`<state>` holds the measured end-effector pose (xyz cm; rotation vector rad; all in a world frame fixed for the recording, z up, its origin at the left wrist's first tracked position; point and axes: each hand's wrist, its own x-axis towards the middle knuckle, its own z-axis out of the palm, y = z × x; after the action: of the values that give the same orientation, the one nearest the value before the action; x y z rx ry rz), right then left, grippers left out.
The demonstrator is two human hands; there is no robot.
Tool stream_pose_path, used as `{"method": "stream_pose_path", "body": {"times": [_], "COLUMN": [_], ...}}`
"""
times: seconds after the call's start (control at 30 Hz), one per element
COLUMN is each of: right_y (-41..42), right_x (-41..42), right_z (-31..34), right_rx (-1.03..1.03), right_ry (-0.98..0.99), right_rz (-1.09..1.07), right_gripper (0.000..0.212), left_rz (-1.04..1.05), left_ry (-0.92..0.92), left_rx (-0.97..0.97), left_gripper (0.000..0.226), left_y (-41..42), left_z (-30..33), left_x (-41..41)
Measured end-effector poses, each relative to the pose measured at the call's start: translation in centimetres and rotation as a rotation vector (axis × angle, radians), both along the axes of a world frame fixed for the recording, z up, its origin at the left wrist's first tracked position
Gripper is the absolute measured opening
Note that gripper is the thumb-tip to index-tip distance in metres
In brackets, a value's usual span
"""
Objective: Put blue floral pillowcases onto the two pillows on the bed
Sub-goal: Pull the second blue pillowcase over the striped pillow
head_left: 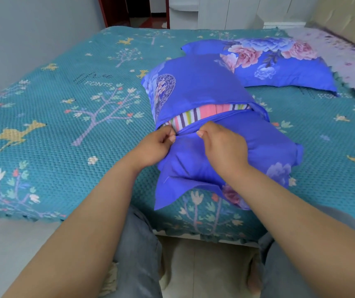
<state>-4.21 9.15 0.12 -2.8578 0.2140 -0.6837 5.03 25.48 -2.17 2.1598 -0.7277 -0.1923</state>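
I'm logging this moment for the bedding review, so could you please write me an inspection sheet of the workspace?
Surface: bed under a teal tree-and-deer bedspread.
Job's things: near pillow half closed, striped inner showing at the pillowcase opening; far pillow fully covered.
Clutter: nothing seen.
Hands: left hand and right hand pinch the opening's edge.
Cables: nothing seen.
Surroundings: white cabinet, red door frame, tiled floor.

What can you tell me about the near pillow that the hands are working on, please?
The near pillow lies on the teal bedspread at the bed's edge, mostly inside a smooth blue floral pillowcase. A band of its striped cover shows through the open slit. The left hand and right hand pinch the slit's near edge.
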Motion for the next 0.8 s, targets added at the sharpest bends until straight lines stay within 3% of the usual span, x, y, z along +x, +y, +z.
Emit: {"method": "stream_pose_path", "body": {"times": [0.07,0.17,0.27,0.33,0.5,0.6,0.67,0.8], "right_y": [-0.4,-2.0,-3.8,-4.0,-3.7,-3.4,-2.8,-1.2], "right_x": [0.1,0.2,0.8,1.4,2.3,2.7,2.6,2.1], "right_z": [-0.3,0.0,-0.2,-0.5,-0.6,-0.5,-0.7,-0.4], "right_rx": [-0.009,0.006,-0.026,-0.069,-0.052,0.008,-0.027,-0.034], "right_ry": [-0.044,0.041,0.165,0.079,-0.08,-0.221,-0.319,-0.406], "right_rz": [0.081,0.252,0.246,0.199,0.213,0.197,0.201,0.209], "right_gripper": [0.018,0.023,0.041,0.027,0.015,0.013,0.016,0.015], "left_rz": [0.068,0.288,0.253,0.174,0.009,-0.056,-0.059,0.083], "left_ry": [0.045,-0.235,-0.405,-0.429,-0.267,-0.226,-0.251,-0.503], "left_rx": [-0.042,-0.082,-0.192,-0.183,0.116,0.292,0.382,0.492], "left_gripper": [0.021,0.015,0.022,0.029,0.029,0.041,0.052,0.06], "left_y": [0.1,0.4,0.7,0.8,1.0,1.1,0.8,-0.1], "left_z": [0.2,0.3,0.7,0.8,0.5,0.0,-0.7,-2.4], "left_x": [-0.1,-1.4,-3.2,-4.0,-5.0,-5.2,-5.7,-5.5]}}
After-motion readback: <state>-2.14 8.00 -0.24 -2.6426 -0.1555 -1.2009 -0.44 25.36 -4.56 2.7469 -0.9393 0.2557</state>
